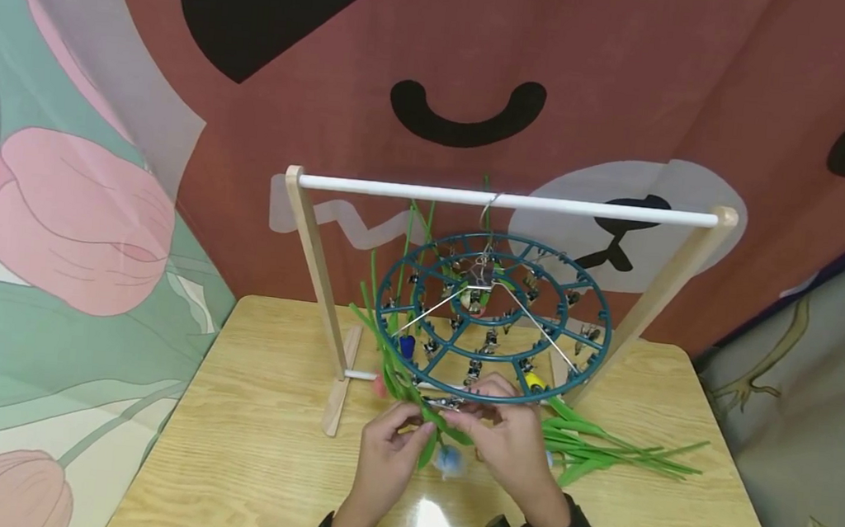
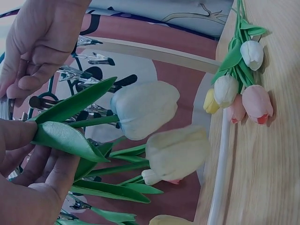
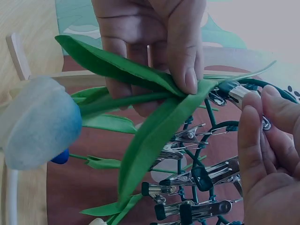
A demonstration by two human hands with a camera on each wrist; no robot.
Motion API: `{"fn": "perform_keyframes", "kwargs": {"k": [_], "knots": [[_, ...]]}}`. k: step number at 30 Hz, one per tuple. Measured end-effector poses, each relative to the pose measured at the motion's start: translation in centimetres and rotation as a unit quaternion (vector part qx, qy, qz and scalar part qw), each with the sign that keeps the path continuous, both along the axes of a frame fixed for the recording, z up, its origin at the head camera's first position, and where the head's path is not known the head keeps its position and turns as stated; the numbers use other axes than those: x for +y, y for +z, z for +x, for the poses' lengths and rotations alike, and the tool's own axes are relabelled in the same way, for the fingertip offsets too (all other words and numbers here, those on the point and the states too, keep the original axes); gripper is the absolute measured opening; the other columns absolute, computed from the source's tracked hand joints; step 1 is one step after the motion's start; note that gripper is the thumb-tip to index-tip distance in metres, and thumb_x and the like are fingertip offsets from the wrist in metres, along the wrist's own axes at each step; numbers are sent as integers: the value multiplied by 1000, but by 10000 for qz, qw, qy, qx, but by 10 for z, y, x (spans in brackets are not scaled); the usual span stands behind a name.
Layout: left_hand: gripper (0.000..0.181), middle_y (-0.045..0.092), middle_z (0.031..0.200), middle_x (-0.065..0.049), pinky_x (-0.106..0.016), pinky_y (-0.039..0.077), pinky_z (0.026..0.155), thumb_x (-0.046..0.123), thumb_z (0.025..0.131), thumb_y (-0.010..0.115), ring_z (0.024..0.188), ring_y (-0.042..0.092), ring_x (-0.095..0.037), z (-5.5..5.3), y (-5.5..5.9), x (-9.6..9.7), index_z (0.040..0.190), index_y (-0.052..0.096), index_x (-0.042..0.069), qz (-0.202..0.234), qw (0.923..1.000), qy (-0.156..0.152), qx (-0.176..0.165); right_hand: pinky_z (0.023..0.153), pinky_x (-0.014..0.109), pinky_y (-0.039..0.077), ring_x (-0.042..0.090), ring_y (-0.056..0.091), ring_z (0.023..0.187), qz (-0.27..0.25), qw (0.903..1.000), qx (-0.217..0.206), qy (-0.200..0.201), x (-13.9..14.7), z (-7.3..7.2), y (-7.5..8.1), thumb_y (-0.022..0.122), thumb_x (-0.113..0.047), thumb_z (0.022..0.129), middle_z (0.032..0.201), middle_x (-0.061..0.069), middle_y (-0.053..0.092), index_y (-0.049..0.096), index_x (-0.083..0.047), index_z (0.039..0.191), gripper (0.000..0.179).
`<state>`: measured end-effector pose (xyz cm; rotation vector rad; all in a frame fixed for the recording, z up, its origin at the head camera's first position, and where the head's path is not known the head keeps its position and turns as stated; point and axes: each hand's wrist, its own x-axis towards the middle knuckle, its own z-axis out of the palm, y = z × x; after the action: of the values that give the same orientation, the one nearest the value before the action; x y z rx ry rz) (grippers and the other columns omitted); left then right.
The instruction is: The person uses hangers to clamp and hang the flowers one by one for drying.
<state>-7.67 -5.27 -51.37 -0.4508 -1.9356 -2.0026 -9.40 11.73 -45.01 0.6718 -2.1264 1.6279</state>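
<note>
My left hand (image 1: 391, 451) pinches the stem and leaves of a pale blue and white artificial tulip (image 3: 44, 124) between thumb and fingers. Its bloom points down toward the table in the head view, and two long green leaves (image 3: 159, 140) spread beside the stem. With thumb and fingertips, my right hand (image 3: 274, 159) grips the handles of a metal clip (image 3: 240, 95) at the rim of a round dark green hanger (image 1: 608, 332). The clip's dark tips are right at the stem, just past the left fingers.
The hanger hangs from a white rod (image 1: 398, 190) on a wooden stand (image 1: 312, 246). Several metal clips (image 3: 218, 171) dangle from it, some with tulips, including a cream one (image 2: 178, 151). More tulips (image 2: 257, 101) lie on the wooden table (image 1: 244, 448) at the right.
</note>
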Motion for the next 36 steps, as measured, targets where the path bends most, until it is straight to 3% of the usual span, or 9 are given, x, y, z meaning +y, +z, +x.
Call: {"fn": "perform_keyframes", "kwargs": {"k": [6, 10, 17, 21, 24, 27, 32, 34, 36], "knots": [[14, 71, 99, -18, -36, 67, 78, -9, 90, 71, 94, 71, -14, 0, -1, 4, 101, 72, -2, -84, 9998, -15, 152, 62, 21, 64, 6, 66, 75, -172, 9997, -20, -154, -2, 1, -3, 87, 4, 75, 86, 6, 68, 74, -6, 86, 20], [15, 71, 97, -18, -35, 67, 78, -11, 89, 70, 92, 70, -14, 0, -1, 6, 101, 72, -2, -140, 9997, 2, 211, 60, 23, 64, 8, 67, 73, -525, 9986, 94, -70, -5, 2, -5, 86, 9, 74, 84, 13, 66, 73, -2, 87, 21], [27, 71, 94, -16, -33, 67, 77, -23, 83, 67, 90, 67, -5, -1, 1, 7, 100, 73, -1, -202, 9997, 149, 9, 61, 20, 62, 7, 67, 74, -537, 9981, 294, -52, -6, 2, -11, 86, 13, 70, 86, 16, 64, 72, 0, 92, 29], [22, 72, 97, -16, -33, 67, 78, -17, 86, 69, 92, 70, -9, -2, -2, 5, 102, 73, -1, -225, 9997, 110, -11, 66, 23, 65, 6, 70, 80, -162, 9999, -22, -19, -3, 4, -14, 85, 10, 75, 93, 14, 68, 71, -1, 104, 34], [20, 73, 100, -16, -33, 67, 78, -13, 87, 71, 94, 71, -13, -2, -4, 3, 103, 73, -1, -238, 9996, 113, -88, 67, 24, 65, 3, 69, 81, 553, 9969, -561, -42, 2, 8, -18, 84, -2, 82, 95, 6, 73, 66, -7, 124, 46], [20, 74, 101, -14, -33, 67, 78, -13, 87, 72, 95, 72, -15, -3, -5, 0, 101, 73, 1, -240, 9992, 208, -244, 66, 22, 64, 0, 68, 80, 1259, 9890, -766, 103, 11, 14, -26, 83, -11, 86, 98, 1, 75, 62, -11, 134, 52], [20, 74, 103, -14, -33, 67, 78, -13, 87, 71, 96, 73, -16, -4, -6, -7, 102, 72, 1, -143, 9984, 311, -459, 61, 18, 61, -2, 66, 76, 1655, 9855, -190, 331, 30, 22, -50, 79, -6, 89, 92, -5, 76, 72, -10, 117, 29], [19, 73, 103, -15, -33, 67, 77, -13, 88, 71, 95, 73, -16, -3, -6, -10, 102, 71, -1, -93, 9982, 334, -489, 59, 18, 59, -3, 66, 73, 1698, 9848, -233, 292, 40, 24, -60, 76, -6, 92, 86, -8, 76, 75, -13, 109, 19], [18, 73, 104, -17, -32, 67, 77, -12, 89, 70, 95, 73, -16, -3, -7, -14, 103, 71, -2, -50, 9981, 379, -483, 55, 18, 57, -4, 66, 72, 1785, 9822, -551, 194, 51, 27, -68, 73, -8, 95, 85, -10, 76, 77, -17, 105, 14]]}}
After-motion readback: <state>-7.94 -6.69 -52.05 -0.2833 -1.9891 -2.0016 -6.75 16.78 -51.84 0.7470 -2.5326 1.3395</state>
